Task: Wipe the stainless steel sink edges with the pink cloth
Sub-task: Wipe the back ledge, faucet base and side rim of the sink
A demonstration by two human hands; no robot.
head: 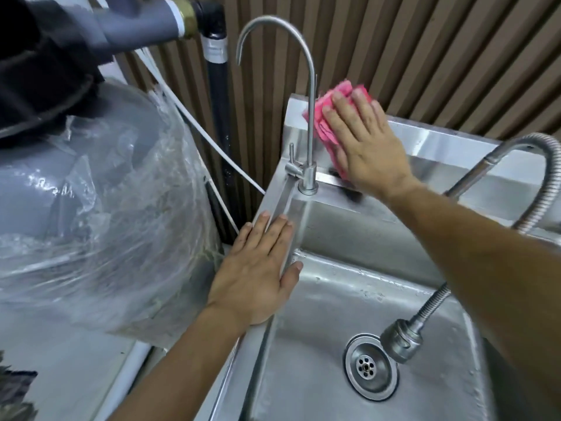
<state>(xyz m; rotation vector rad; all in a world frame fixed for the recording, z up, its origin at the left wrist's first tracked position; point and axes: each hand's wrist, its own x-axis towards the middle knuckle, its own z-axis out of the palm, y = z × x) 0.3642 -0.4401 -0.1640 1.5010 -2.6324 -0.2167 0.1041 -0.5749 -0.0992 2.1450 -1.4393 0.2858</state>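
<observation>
The right hand [368,141], fingers straight and slightly spread, presses the crumpled pink cloth [331,117] flat against the stainless steel sink's [349,299] backsplash at the rear left corner, its length running up-down. The gooseneck faucet [306,123] stands just left, crowding it. The left hand [258,268], fingers straight and together, rests on the left edge. A flexible sprayer hose [425,311] hangs over the basin.

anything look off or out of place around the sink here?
Nothing looks damaged or spilled. The flexible hose sprayer dangles loose over the basin above the drain rather than sitting docked, and water droplets speckle the sink. The right hand presses the pink cloth flat on the backsplash; the left hand rests on the left rim.
</observation>
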